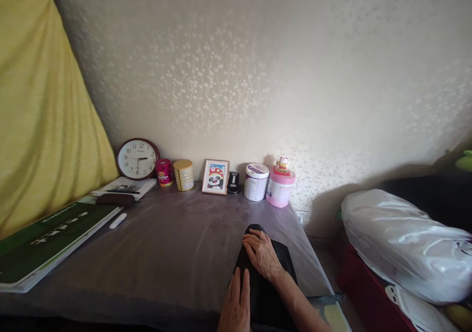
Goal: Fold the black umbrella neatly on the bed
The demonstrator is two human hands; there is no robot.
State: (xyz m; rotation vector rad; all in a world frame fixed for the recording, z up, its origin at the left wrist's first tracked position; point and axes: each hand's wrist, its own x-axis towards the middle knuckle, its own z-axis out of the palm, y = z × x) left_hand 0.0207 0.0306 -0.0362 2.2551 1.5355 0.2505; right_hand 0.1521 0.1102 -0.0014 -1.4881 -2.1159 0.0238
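Note:
A black, folded piece that looks like cloth (285, 258) lies near the right front of the grey-covered table. Its exact kind is hard to make out. My right hand (262, 254) rests on its upper part, palm down, with the fingers laid across toward the rounded far end. Closer to me, my left hand (236, 300) lies on the left side of the cloth with its fingers stretched forward. Neither hand appears to grip anything. My right forearm covers part of the black cloth.
Along the wall stand a clock (137, 159), a pink tin (164, 172), a yellow-lidded can (184, 175), a panda picture (216, 177) and two tubs (256, 182). A green board (55, 241) lies left. Right of the table sits a white plastic bag (401, 243).

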